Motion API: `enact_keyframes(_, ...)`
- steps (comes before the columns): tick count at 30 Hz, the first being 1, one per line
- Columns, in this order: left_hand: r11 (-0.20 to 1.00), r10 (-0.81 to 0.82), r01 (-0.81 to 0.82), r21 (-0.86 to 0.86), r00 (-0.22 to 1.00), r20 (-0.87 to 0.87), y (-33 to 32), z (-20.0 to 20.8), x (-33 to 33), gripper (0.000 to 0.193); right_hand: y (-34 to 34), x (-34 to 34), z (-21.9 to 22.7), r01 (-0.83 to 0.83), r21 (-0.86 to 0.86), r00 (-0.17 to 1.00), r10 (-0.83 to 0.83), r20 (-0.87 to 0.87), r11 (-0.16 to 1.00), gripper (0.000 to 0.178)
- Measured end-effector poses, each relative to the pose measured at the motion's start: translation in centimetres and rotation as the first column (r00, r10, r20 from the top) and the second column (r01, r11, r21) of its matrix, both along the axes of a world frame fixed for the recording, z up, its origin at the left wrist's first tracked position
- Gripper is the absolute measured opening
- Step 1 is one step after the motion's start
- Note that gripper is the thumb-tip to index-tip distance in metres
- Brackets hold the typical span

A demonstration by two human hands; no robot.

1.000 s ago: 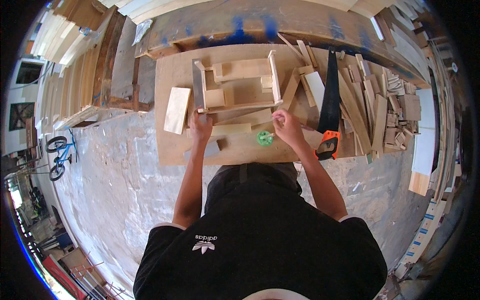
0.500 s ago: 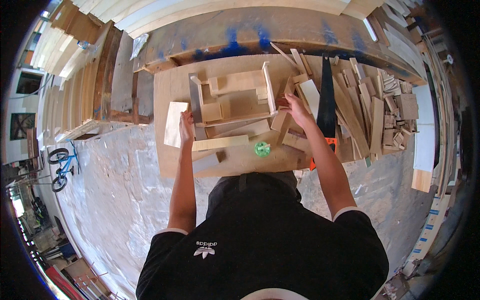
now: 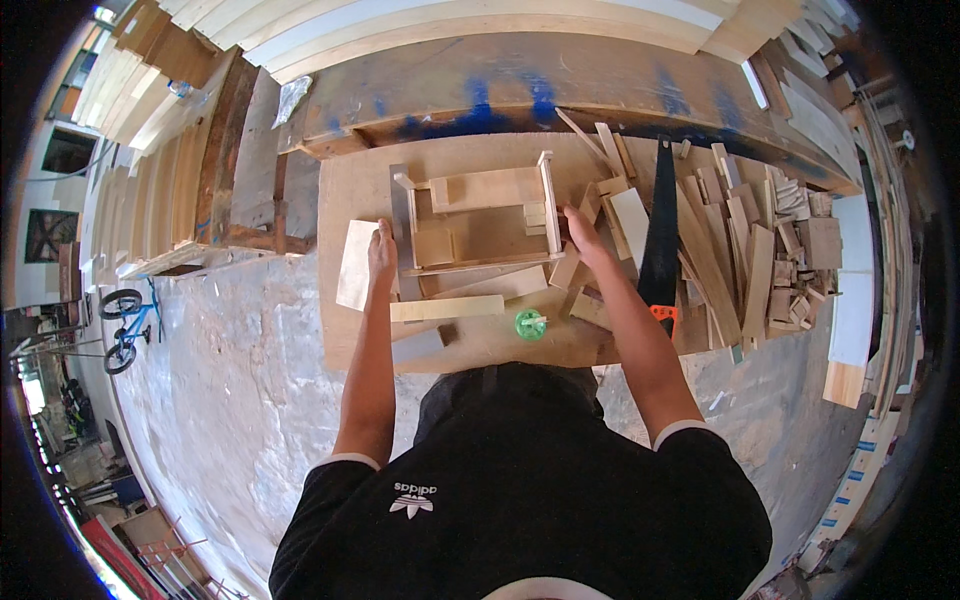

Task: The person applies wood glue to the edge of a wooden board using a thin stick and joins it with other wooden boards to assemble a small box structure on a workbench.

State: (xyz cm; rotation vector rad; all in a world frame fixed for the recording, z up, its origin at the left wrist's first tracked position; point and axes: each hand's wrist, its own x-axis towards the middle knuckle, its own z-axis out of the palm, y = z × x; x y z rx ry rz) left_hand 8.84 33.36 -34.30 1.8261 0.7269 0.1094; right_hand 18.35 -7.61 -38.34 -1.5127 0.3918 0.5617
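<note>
We look straight down on a broad brown desk (image 3: pixel 350 180), its near edge just in front of a person in a black short-sleeved shirt. Along its right edge we find a heap of wooden offcuts (image 3: pixel 760 270), long strips mixed with small blocks. Left of the desk's middle, toward the far edge, sits a rectangular open wooden frame (image 3: pixel 490 188), with a raised post at its far left corner and a taller end piece on its right. Between frame and heap lies a handsaw, its black blade (image 3: pixel 661 225) pointing to the far edge and its orange handle toward the near one. A pale plank (image 3: pixel 447 308) lies crosswise between the frame and the near edge, and a pale rectangular board (image 3: pixel 357 265) rests by the left edge. The left hand (image 3: pixel 382 255) is beside that board, fingers pointing to the far edge; the right hand (image 3: pixel 578 235) is close against the frame's right end, fingers slightly bent. We cannot tell whether either grips anything. Nearest the person are a grey block (image 3: pixel 418 344) and, smallest, a round green container (image 3: pixel 530 323).
</note>
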Motion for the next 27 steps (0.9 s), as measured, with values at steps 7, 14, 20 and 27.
enact_keyframes(7, 0.974, -0.054, 0.061, -0.218, 0.998, 0.036, -0.9, 2.8, 0.5, 0.065, -0.3, -0.7, 2.7, 0.023, 0.159, 0.987, 0.002, -0.159, 0.987, 0.035)
enact_keyframes(14, 0.834, -0.179, 0.072, -0.548, 0.973, -0.145, -0.3, 3.2, 1.2, 0.083, -0.2, -0.7, 4.8, 0.042, 0.105, 0.982, -0.022, -0.188, 0.994, 0.033)
enact_keyframes(20, 0.750, -0.156, 0.015, -0.662, 0.976, -0.155, 0.4, 2.7, 1.4, 0.083, 0.7, -0.7, 6.1, 0.068, 0.206, 0.987, -0.035, -0.157, 0.976, 0.030)
enact_keyframes(27, 0.693, -0.189, 0.023, -0.720, 0.970, -0.151, -0.4, 4.2, 1.8, 0.076, 0.3, -0.6, 6.0, 0.135, 0.196, 0.969, -0.088, -0.230, 0.971, 0.031)
